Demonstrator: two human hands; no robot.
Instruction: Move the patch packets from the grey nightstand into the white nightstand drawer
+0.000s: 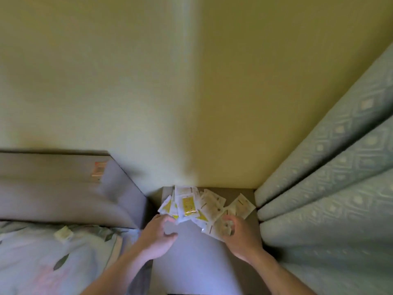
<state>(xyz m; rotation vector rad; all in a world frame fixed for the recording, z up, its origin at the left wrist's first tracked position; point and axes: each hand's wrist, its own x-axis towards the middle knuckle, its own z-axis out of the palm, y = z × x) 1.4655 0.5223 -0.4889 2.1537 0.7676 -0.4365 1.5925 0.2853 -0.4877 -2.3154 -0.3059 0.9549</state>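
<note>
The patch packets, white sachets with several showing yellow faces, lie in a loose overlapping heap at the back of the grey nightstand, against the wall, with one packet lying slightly apart toward the right rear corner. The right hand rests on the right end of the heap, its fingers curled over a pale packet and apparently pinching it; blur prevents confirming how firm the hold is. The left hand sits at the left front edge of the heap, fingers bent and thumb apart in a cupped shape, touching or nearly touching the nearest packet but holding nothing that can be seen. Assessment: the gathering step is in hand; no packet has left the surface. The white nightstand and its drawer are not in view, so transfer has yet to start. The next move calls for sweeping the spread packets into one stack, securing it between both hands, including the outlying packet, since loose slippery sachets are likely to slide and drop. A bed with a floral cover and grey headboard stands to the left, a patterned curtain to the right.
</note>
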